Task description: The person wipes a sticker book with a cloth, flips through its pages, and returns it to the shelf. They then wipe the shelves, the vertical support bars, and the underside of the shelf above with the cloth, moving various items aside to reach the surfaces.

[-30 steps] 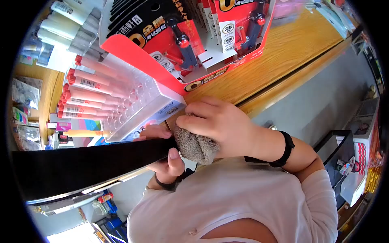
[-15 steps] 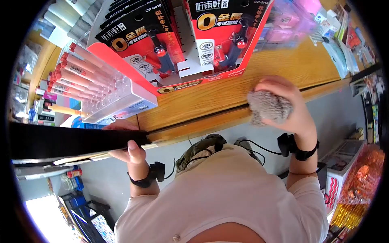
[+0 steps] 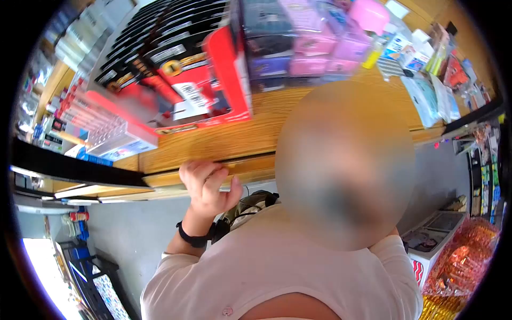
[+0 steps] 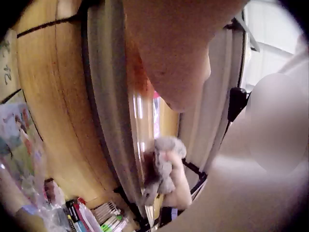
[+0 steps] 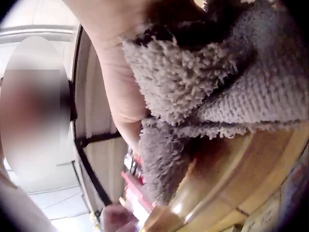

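Note:
My left hand (image 3: pixel 208 188) is at the front edge of the wooden shelf (image 3: pixel 213 146), its fingers loosely bent and nothing visible in them. A grey fluffy cloth (image 5: pixel 178 79) is bunched in my right hand (image 5: pixel 118 72), against the wooden edge in the right wrist view. The left wrist view shows the same cloth (image 4: pixel 166 147) gripped farther along that edge. A blurred patch covers the right hand in the head view. To the left of my left hand, a long black strip (image 3: pixel 74 168) runs along the shelf front.
On the shelf stand a red display box (image 3: pixel 234 80) of carded compasses, a clear rack (image 3: pixel 125 141) of pink pens and stacked purple and pink packs (image 3: pixel 314 56). Bagged goods (image 3: pixel 426 98) lie at the right. Shiny red and gold packages (image 3: pixel 464 261) are below, right.
My right hand has carried the cloth from beside my left hand to the right along the shelf edge. My left hand has come off the black strip and moved right. The view has shifted right.

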